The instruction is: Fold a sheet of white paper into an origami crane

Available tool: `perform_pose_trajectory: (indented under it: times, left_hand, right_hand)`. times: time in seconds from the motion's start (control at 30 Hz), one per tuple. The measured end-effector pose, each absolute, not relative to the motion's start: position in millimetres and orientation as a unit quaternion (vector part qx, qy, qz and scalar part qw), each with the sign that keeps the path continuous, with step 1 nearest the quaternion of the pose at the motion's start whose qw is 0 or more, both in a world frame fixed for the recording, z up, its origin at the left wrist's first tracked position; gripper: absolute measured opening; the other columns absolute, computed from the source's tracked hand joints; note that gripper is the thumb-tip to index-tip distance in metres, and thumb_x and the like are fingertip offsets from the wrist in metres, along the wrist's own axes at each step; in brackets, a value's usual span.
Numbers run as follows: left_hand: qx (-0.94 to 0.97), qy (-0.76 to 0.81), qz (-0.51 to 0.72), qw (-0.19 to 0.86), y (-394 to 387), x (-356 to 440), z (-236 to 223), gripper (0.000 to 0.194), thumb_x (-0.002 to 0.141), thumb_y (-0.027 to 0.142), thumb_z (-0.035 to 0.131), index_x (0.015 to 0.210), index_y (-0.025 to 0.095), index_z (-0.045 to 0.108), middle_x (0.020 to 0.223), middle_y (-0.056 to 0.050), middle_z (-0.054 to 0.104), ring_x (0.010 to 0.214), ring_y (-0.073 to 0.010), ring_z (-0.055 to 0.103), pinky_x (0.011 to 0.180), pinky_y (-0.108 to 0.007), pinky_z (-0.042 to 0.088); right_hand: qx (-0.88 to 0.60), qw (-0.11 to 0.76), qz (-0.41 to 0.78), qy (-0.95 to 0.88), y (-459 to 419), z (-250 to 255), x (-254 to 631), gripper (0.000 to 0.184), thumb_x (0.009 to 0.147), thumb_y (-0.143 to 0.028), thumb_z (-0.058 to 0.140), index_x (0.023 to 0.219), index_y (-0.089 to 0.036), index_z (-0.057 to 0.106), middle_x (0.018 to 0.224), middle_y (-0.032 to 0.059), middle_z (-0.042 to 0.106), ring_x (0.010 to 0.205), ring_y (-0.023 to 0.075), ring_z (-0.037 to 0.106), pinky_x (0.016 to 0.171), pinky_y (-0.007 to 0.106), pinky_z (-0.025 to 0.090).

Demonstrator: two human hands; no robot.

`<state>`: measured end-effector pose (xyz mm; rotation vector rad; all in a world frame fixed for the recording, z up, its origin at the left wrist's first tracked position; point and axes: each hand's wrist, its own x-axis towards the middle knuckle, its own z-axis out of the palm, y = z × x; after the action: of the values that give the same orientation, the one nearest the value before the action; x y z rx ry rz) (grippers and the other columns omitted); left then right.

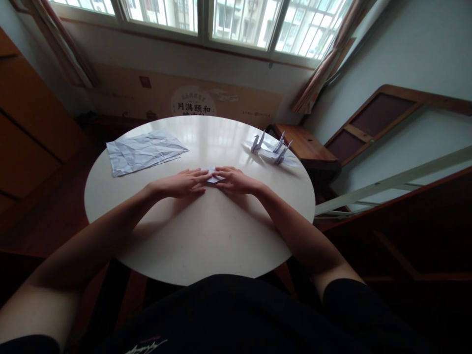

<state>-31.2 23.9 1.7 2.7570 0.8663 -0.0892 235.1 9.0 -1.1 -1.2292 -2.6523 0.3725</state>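
Note:
A small folded piece of white paper (214, 179) lies on the round white table, partly covered by fingers. My left hand (182, 182) reaches it from the left, palm down, with fingers stretched out and their tips on the paper's left side. From the right, my right hand (238, 180) rests in much the same way, its spread fingers touching the paper's right side. Both hands lie low over the tabletop, and the fingertips nearly meet across the paper. What the undersides of the fingers do is hidden.
Creased white paper sheets (145, 151) lie at the table's back left. Several folded paper cranes (275, 147) stand at its back right, over flat paper. Around the white table (206, 236) are a wooden stool (304, 142), a windowed wall behind, and a dark wooden piece of furniture (413, 231) at right.

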Motion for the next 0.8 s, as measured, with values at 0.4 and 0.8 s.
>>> perform_pose_trajectory:
  times: [0.4,0.8]
  left_hand:
    - [0.946,0.298,-0.021,0.124,25.3,-31.2,-1.1,0.066,0.108,0.048,0.041,0.166,0.027,0.017,0.169,-0.010,0.020,0.157,-0.0300,0.018,0.124,-0.046,0.018]
    - [0.943,0.304,-0.033,0.127,23.3,-30.1,1.9,0.068,0.108,0.047,0.041,0.167,0.026,0.014,0.170,-0.010,0.017,0.158,-0.0297,0.015,0.125,-0.046,0.017]
  right_hand:
    - [-0.415,0.100,0.125,-0.896,8.9,-0.9,235.4,0.052,0.099,-0.042,0.059,0.146,-0.022,0.057,0.154,0.0174,0.051,0.146,0.0334,0.044,0.118,0.052,0.036]
    - [-0.414,0.104,0.129,-0.895,8.7,-1.0,235.7,0.052,0.098,-0.046,0.059,0.146,-0.024,0.058,0.154,0.0153,0.051,0.146,0.0330,0.044,0.118,0.052,0.037]
